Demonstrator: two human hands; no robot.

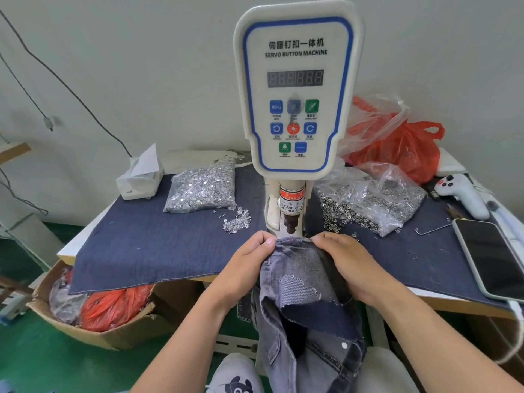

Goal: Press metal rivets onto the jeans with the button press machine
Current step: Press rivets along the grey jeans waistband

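The white servo button press machine (296, 89) stands at the table's middle, its dark punch head (289, 224) just above the cloth. Grey-blue jeans (300, 282) hang from the table's front edge down to my lap. A folded edge of the jeans lies under the punch, with a small red light dot on it. My left hand (251, 265) pinches that edge from the left. My right hand (347, 263) grips it from the right, fingers curled over the fabric. A metal rivet (344, 345) shows lower on the jeans.
A bag of silver rivet tacks (202, 190) lies left of the machine with loose tacks (236, 221) beside it. A bag of ring caps (374, 199) spills at the right. A phone (492, 256), a white handheld tool (462, 194), a tissue box (140, 177) and red bags (397, 146) surround them.
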